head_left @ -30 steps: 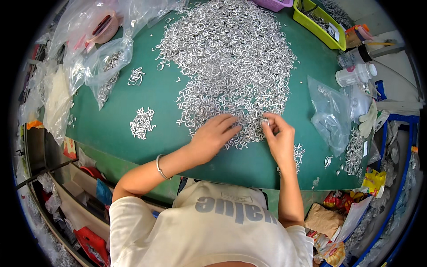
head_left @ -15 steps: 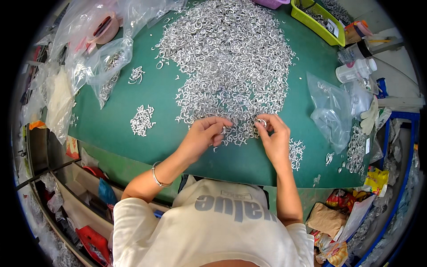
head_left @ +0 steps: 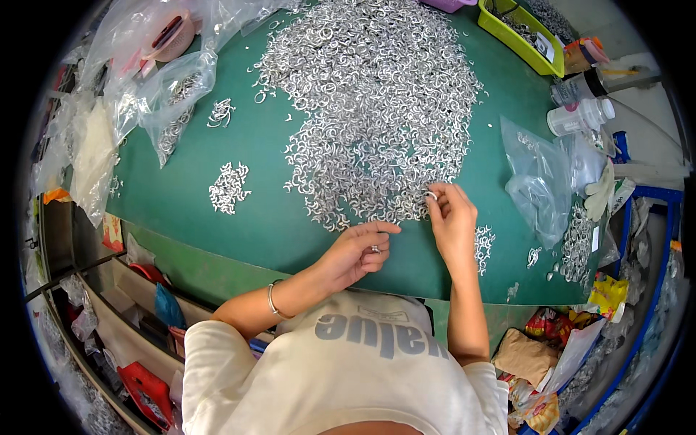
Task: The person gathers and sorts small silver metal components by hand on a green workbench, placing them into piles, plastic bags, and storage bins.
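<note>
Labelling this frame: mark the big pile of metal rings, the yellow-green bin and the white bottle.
big pile of metal rings [head_left: 370, 109], head view, middle of the heap.
yellow-green bin [head_left: 533, 56], head view, its near side wall.
white bottle [head_left: 580, 116], head view, its body.

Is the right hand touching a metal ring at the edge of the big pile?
Touching. The head view shows the right hand pinching a small metal ring between its fingertips.
</note>
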Demonstrator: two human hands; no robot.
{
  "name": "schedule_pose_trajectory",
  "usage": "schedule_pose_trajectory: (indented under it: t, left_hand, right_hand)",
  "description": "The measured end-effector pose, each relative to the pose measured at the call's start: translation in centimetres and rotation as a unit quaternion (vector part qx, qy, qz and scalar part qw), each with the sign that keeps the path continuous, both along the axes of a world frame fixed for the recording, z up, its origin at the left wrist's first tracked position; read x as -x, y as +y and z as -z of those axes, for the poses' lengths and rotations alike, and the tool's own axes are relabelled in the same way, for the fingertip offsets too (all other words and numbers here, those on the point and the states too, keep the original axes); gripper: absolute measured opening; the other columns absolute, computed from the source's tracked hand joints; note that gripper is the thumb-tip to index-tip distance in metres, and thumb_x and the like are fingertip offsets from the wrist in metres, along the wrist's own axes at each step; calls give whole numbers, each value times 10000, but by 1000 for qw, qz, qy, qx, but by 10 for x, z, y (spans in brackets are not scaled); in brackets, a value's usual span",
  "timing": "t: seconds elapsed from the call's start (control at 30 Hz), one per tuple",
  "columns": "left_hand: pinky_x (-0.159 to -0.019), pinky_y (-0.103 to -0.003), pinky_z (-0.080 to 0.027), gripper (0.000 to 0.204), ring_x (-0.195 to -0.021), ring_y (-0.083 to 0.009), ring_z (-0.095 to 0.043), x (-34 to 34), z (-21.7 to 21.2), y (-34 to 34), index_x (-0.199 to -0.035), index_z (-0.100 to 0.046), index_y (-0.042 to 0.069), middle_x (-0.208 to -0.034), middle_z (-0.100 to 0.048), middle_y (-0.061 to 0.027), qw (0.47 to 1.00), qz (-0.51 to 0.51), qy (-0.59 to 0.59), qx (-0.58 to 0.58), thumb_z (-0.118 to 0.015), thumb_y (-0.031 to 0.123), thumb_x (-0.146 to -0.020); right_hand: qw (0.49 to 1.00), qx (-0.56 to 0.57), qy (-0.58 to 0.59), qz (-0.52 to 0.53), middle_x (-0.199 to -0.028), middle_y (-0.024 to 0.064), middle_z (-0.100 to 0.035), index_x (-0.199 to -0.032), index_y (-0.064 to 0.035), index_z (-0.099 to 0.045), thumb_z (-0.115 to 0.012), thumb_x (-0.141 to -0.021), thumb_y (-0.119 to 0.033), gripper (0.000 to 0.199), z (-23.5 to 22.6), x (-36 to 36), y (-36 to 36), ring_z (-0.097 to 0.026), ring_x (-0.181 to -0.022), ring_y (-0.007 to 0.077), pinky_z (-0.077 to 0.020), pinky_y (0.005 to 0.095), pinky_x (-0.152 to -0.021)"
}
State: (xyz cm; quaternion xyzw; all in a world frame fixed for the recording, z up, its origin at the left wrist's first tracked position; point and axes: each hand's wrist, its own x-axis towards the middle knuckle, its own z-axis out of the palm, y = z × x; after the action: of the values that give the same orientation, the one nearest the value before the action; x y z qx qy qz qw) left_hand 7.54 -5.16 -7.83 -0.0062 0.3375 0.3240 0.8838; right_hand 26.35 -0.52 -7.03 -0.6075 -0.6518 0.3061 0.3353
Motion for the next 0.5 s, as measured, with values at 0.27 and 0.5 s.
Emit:
schedule_pose_trajectory:
  t: [0.27,0.5]
  left_hand:
    - [-620,-203,-481,264,-747,-97,-576,-11,-5,2,-1168,-560,-16,-903,-603,-48,999,-32,22,-14,-456,102,-956]
    - [-692,-227,-493,281,-822,-101,-592,-8,12,-2,-1195,-555,-18,-931,-619,-51,992,-19,-113,-42,-469,136,-976]
  right_hand:
    - [998,26,59,-9,-808,89,-583,-934,13,-626,-635,-795,66,149,-18,11,-19,-546,-609,148,-437,265,-519]
    - [996,-65,-25,-58,-861,111,-617,-987,-24,-645,-665,-746,67,258,-9,18,10,-602,-735,279,-485,379,-668]
